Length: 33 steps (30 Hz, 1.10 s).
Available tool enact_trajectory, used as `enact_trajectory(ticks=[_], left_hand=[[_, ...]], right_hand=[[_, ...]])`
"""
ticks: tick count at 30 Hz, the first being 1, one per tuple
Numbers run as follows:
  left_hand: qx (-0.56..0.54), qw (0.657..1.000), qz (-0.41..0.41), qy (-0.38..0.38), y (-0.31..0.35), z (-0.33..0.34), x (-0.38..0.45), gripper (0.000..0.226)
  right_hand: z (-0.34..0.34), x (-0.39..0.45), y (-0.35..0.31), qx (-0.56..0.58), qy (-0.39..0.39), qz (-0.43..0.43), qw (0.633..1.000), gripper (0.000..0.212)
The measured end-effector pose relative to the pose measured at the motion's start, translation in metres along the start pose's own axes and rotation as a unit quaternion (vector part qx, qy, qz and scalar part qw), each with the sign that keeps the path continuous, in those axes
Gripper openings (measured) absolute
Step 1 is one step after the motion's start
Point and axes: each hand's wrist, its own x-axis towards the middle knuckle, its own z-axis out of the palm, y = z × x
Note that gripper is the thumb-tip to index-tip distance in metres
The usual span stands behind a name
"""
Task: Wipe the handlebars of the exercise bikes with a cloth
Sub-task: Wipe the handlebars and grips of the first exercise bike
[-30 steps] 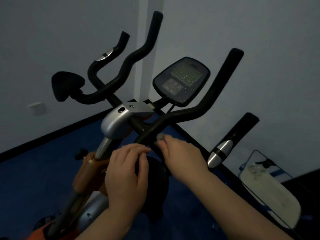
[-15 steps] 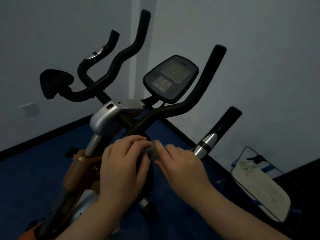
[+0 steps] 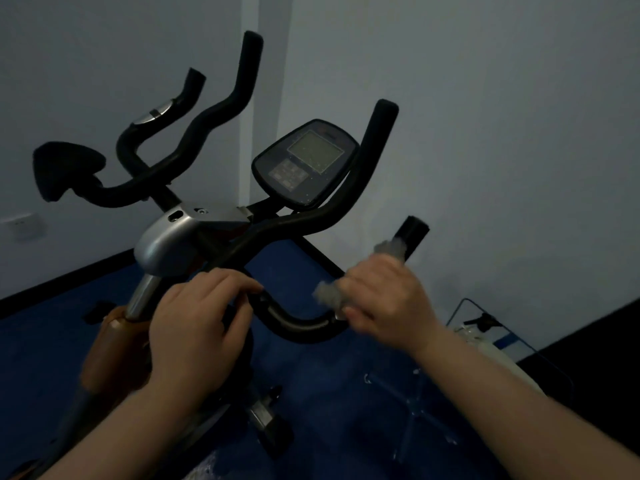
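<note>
- My right hand [image 3: 384, 299], right of centre in the frame, is wrapped around the grey cloth [image 3: 329, 295], which is itself bunched round the lower right grip of the handlebars [image 3: 298, 323]. Tufts of cloth stick out on both sides of my fist, so the fabric, not my palm, meets the bar.
- My left hand [image 3: 197, 327], just left of centre, rests with its fingers curled over the inner end of that same lower bar near the stem. I judge it is there to brace the bike while the other hand rubs.
- My hands are apart, with a bare curve of black bar showing between them.
- The console [image 3: 306, 162] sits above centre, between the tall upright horns. It looks speckled, though the dim light makes that hard to confirm.
- The metal sensor band on this grip is hidden under my fist and the cloth. Only the black tip of the grip pokes out above it.
- The bike's lower frame and orange post [image 3: 110, 344] are partly behind my left forearm and lost in shadow at the lower left.
- At the right edge, a pale object in a wire frame [image 3: 485, 327] is cut off by my right arm. I cannot tell what it is.
</note>
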Motion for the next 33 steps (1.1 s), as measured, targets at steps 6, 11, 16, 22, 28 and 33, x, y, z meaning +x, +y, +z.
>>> enact_trajectory(ticks=[6, 11, 16, 22, 28, 33], left_hand=[[0.002, 1.0, -0.006, -0.001, 0.0, -0.001, -0.003, 0.023], [0.011, 1.0, -0.006, -0.005, 0.002, -0.002, -0.003, 0.023], [-0.012, 0.999, -0.037, 0.037, 0.002, -0.003, -0.006, 0.023], [-0.058, 0.984, -0.144, 0.09, -0.005, -0.009, -0.025, 0.012], [-0.113, 0.97, -0.204, 0.07, -0.022, -0.015, -0.044, 0.022], [-0.138, 0.968, -0.195, 0.07, -0.031, -0.018, -0.048, 0.022]], right_hand=[[-0.021, 0.018, 0.067, -0.144, -0.001, -0.107, 0.984, 0.036], [-0.026, 0.032, 0.063, -0.099, 0.008, 0.055, 0.994, 0.038], [-0.032, 0.045, 0.037, -0.055, 0.021, 0.262, 0.963, 0.042], [-0.012, 0.054, -0.044, 0.139, -0.047, 0.249, 0.957, 0.035], [0.023, 0.116, -0.062, 0.278, -0.163, 0.058, 0.945, 0.025], [0.056, 0.136, -0.066, 0.21, -0.218, -0.078, 0.95, 0.023]])
